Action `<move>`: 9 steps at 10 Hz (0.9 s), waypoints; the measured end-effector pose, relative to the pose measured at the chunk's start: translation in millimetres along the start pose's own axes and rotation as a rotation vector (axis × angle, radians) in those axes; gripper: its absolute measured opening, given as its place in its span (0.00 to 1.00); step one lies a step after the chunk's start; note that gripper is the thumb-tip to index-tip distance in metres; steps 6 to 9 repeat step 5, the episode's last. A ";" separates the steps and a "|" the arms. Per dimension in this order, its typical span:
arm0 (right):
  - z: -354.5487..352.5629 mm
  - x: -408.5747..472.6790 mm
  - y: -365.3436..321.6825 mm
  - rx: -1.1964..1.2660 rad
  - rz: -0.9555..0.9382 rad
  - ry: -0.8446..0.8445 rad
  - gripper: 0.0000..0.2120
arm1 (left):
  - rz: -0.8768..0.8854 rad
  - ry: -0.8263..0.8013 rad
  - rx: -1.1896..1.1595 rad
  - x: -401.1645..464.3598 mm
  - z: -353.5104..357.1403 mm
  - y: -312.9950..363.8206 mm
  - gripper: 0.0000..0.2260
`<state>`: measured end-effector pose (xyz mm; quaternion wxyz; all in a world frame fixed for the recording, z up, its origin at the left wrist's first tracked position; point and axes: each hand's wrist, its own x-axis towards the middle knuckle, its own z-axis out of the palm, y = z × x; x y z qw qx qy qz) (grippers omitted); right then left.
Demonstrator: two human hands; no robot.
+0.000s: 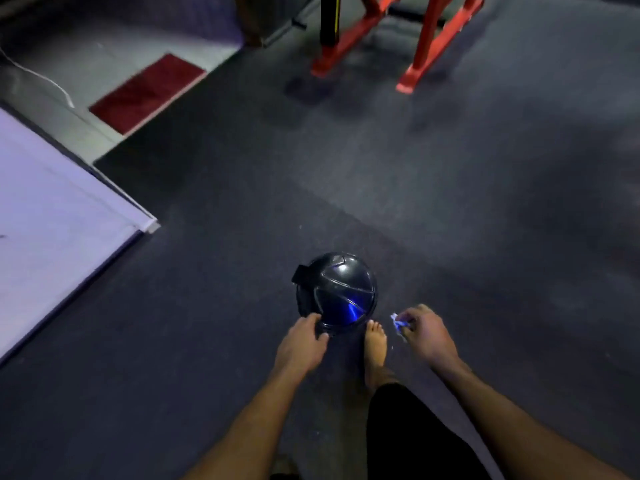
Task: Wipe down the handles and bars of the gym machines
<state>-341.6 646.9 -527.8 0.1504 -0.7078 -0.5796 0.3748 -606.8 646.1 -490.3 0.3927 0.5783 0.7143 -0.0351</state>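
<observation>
left hand (302,336) rests, fingers relaxed, on the near rim of the black swing-lid bin (335,292); right hand (423,329) pinches a crumpled wipe (398,322) just right of it, best dropped once the lid tips; red machine frame (398,36) stands well beyond.

Head view — downward, floor-facing

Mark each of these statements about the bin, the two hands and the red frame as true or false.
1. The left hand touches the rim of the black domed bin. True.
2. The right hand is empty. False: it pinches a small crumpled whitish scrap.
3. The red machine frame stands right beside the bin. False: it is far across the dark floor.
4. A bare foot is next to the bin. True.
5. The bin lies tipped on its side. False: it stands upright.
</observation>
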 end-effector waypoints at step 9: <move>170.6 184.1 47.0 0.017 0.208 -0.136 0.11 | -0.096 -0.262 -0.033 194.2 137.0 -15.7 0.23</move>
